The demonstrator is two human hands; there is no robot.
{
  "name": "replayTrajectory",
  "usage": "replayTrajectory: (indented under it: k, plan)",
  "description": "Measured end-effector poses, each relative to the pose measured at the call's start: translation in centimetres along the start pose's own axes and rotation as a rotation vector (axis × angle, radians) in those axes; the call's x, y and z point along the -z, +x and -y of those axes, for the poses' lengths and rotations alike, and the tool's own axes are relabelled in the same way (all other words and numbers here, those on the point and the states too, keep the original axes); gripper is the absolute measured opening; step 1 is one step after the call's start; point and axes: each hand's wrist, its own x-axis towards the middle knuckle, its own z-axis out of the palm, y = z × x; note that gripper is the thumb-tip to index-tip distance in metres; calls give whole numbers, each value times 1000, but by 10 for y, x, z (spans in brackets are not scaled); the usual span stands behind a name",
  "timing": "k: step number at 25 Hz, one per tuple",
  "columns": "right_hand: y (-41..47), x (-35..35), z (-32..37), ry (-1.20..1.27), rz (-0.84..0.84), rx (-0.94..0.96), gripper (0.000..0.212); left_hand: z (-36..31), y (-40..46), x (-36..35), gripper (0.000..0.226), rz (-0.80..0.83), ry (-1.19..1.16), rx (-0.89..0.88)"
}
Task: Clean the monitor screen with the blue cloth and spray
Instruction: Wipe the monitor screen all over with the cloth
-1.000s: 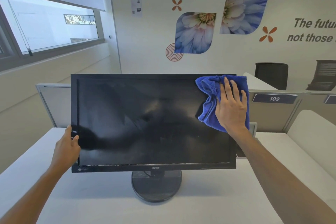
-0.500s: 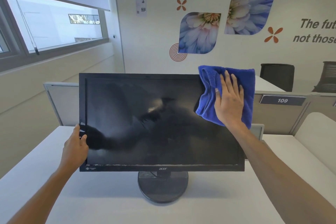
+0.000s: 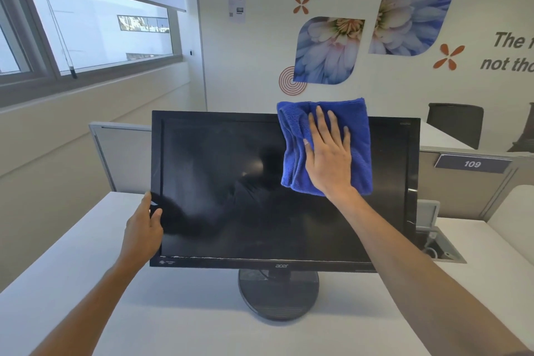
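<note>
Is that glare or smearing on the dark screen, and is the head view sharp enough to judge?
Head view: sharp, with wide-angle bending at the edges. The black flat-panel monitor shows a pale daylight sheen near its middle and dark arm reflections; smears cannot be told apart. The right hand presses the folded blue microfibre cloth flat; the left hand steadies the bezel.

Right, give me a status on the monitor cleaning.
Done: hard to judge, since glare hides how clean the monitor is. In hand: the right hand presses the blue cloth flat against the upper middle while the left hand steadies the left edge. Left: the lower half, apparently. No spray in view.
</note>
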Motion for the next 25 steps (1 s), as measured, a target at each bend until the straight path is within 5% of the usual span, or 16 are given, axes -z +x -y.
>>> replayTrajectory:
  k: [18, 25]
  plan:
    - [53, -35, 188, 27, 64, 458, 56, 21, 6, 1, 50, 50, -161, -81]
    - [64, -38, 236, 26, 126, 538, 57, 20, 4, 7, 49, -48, -275, -104]
